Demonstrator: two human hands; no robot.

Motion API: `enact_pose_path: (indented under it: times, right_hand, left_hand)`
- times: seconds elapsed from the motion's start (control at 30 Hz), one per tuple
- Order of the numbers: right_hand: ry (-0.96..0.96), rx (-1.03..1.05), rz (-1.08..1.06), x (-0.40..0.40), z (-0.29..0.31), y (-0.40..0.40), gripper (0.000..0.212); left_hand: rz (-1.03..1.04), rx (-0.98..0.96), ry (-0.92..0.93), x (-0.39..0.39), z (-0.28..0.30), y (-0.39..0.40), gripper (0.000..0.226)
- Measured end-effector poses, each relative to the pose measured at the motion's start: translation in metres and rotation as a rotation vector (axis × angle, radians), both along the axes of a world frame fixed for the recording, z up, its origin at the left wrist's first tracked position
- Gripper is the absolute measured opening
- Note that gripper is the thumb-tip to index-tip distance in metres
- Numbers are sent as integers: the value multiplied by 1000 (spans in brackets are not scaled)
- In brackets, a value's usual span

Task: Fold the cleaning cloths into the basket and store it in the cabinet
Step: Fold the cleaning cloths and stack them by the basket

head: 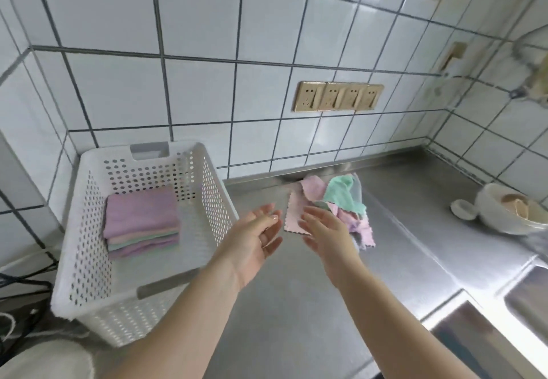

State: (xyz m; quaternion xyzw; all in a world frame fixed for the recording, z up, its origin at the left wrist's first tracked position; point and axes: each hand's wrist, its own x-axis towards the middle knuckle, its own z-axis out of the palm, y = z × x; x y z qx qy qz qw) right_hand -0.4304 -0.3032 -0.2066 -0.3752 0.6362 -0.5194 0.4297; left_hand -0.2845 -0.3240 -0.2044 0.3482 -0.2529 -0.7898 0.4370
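A white perforated basket (89,260) stands on the steel counter at the left. Inside it lies a stack of folded cloths (141,221), purple on top with pink and green layers below. A loose pile of unfolded cloths (335,201), pink, mint green and lilac, lies on the counter near the wall. My left hand (255,242) hovers open, palm up, between basket and pile. My right hand (326,233) is open just in front of the pile, its fingers reaching over the pink cloth's edge. Neither hand holds anything.
A row of gold wall sockets (338,95) sits above the pile. A white cup and bowl (504,215) stand at the right on the counter (296,304). A sink edge (527,295) shows at the far right. Dark cables (17,284) lie left of the basket.
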Motion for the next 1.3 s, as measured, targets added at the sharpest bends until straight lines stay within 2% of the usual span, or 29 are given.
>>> enact_pose_path:
  times: [0.3, 0.47, 0.6, 0.7, 0.83, 0.9, 0.97, 1.0, 1.1, 1.17, 1.3]
  right_hand:
    - [5, 135, -88, -76, -36, 34, 14]
    - [14, 189, -68, -129, -50, 6, 11]
    - [90, 233, 49, -180, -71, -40, 13]
    - [245, 265, 158, -215, -97, -66, 21]
    - [499, 276, 360, -253, -123, -97, 27]
    - [657, 173, 436, -263, -133, -108, 35]
    - [840, 60, 481, -273, -143, -121, 39]
    - [932, 2, 495, -279, -146, -129, 40]
    - [1197, -191, 473, -291, -152, -149, 32]
    - [1325, -175, 528, -294, -156, -162, 30]
    - [1404, -158, 606, -296, -161, -188, 31]
  left_hand:
    - [-62, 24, -183, -68, -31, 10, 17]
    - [-22, 128, -264, -118, -62, -14, 14]
    - [93, 138, -380, -163, -91, -50, 14]
    - [122, 39, -578, -187, -108, -73, 15]
    - [15, -290, -937, -215, -127, -102, 31]
    - [-95, -516, -1137, -220, -135, -110, 47]
    - [-158, -727, -1238, -227, -145, -118, 57]
    - [-182, -773, -1287, -231, -150, -123, 59]
    - [-250, -790, -1478, -238, -159, -130, 59]
    - [-228, -792, -1495, -240, -163, -134, 57]
    - [-4, -657, -1443, -232, -165, -142, 49]
